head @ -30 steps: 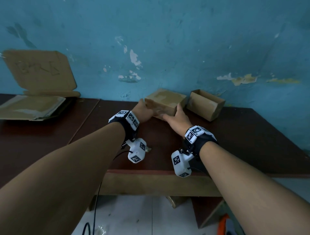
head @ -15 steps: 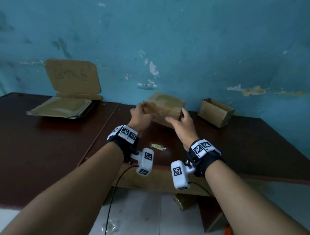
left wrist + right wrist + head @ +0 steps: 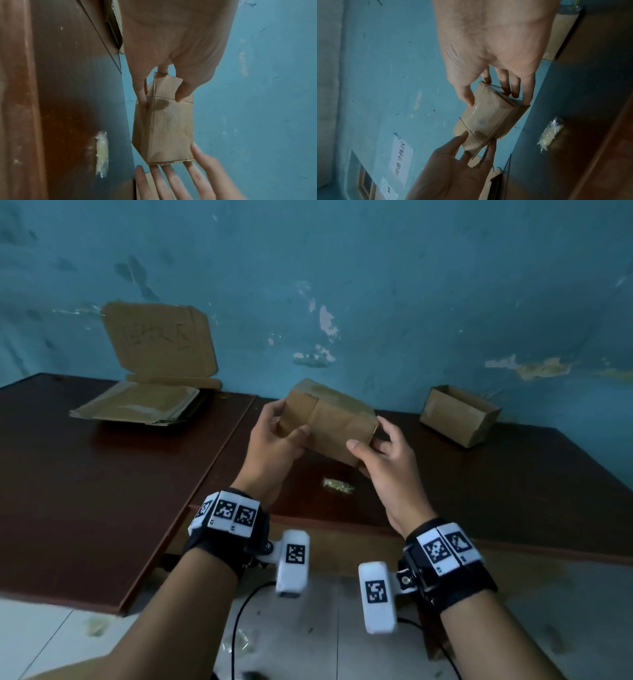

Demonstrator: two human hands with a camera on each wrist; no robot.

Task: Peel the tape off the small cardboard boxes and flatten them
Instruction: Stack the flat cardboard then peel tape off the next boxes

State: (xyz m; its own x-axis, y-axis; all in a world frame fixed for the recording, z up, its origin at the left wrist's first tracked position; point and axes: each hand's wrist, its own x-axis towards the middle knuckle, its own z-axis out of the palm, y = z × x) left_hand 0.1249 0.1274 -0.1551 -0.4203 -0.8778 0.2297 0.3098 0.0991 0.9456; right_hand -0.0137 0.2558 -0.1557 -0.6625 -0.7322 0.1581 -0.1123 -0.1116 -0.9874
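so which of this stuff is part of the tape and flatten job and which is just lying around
Job:
held box, gripped by left hand and right hand
open box by the wall
flattened cardboard

Lying about:
crumpled tape wad on the table

We list: dark brown table; peeling blue wall behind; handwritten paper note on it; white tiled floor at six o'clock.

Dim, bluish, soft, edge-warped wide-angle views.
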